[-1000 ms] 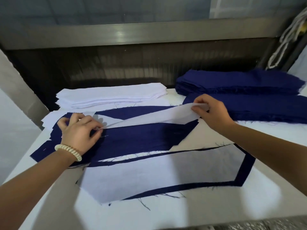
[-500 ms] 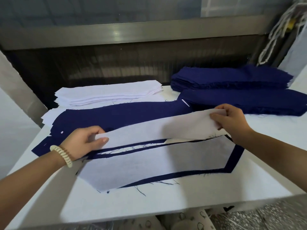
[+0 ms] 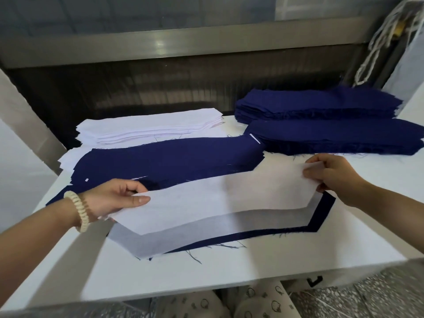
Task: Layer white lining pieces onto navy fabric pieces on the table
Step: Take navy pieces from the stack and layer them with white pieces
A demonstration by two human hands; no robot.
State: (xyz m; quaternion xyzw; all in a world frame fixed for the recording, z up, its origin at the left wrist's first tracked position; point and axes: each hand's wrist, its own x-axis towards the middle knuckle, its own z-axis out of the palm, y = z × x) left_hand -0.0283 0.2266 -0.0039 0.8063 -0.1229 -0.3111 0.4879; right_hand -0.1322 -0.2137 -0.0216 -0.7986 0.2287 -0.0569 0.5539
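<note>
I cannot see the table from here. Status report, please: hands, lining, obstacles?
Left hand and right hand pinch ends of long white lining piece, lifted. Under it: navy fabric piece already lined. Nothing in the way.

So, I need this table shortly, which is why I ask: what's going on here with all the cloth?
A person is layering cut cloth. The left hand and right hand each pinch one end of a white lining piece, holding it stretched over the nearest navy piece, which already has a white lining lying on it. Behind that lies a bare navy piece. A stack of white linings sits at the back left of the table, navy stacks at the back right.
</note>
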